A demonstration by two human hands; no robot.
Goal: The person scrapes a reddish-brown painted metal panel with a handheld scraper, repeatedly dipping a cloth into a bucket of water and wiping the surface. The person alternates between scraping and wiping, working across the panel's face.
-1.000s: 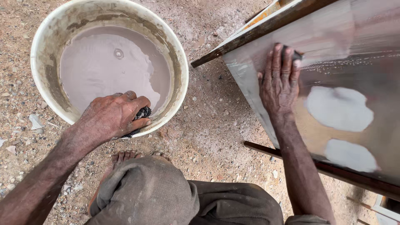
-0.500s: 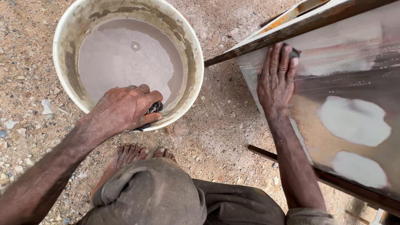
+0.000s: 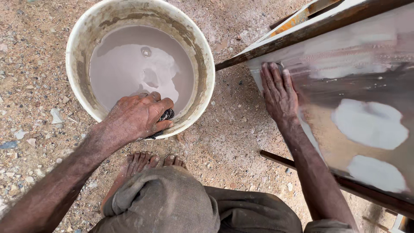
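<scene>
Gravelly dirt ground [image 3: 34,56]. The left hand [image 3: 138,115] is gripping a dark scrubber [image 3: 166,115] over the near rim of a white bucket [image 3: 207,56] of murky water. The right hand [image 3: 279,92] is lying open, flat, steadying a wet metal sheet [image 3: 362,82] at right.

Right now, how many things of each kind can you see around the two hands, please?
Buckets: 1, the white bucket of muddy water.
Dark scrubbing pads: 1, the dark pad held in the left hand.
Panels: 1, the shiny panel under the flat right hand.
White patches on the panel: 2.
Total: 5.
</scene>
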